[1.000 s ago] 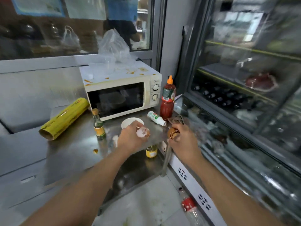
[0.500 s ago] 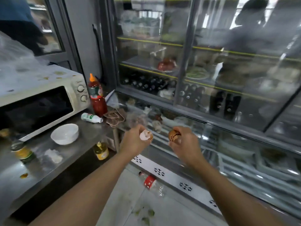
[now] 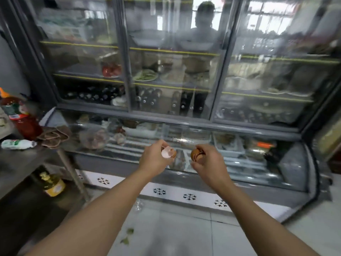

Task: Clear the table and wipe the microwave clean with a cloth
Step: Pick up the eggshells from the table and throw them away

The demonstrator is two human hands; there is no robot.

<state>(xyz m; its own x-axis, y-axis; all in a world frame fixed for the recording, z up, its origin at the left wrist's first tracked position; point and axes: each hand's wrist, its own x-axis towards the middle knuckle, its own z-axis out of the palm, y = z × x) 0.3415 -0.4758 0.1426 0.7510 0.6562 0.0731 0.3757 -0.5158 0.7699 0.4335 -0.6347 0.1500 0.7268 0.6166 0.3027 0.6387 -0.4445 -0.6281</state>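
Hands gripping eggshells [image 3: 168, 152], left [image 3: 154, 159], right [image 3: 208, 163], display fridge [image 3: 184, 115] ahead

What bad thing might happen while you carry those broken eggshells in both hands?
Bits might crumble from the eggshells in the left hand or the right hand and drop on the tiled floor. Also, with both hands full, nothing could catch the small white bottle lying on its side near the table edge if it rolled.

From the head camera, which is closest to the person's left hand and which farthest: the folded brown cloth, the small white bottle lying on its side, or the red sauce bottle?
From the left hand:
1. Folded brown cloth, at the steel table's right edge.
2. Small white bottle, lying on its side left of the cloth.
3. Red sauce bottle, standing behind them at the far left, though it is nearly level with the white bottle.
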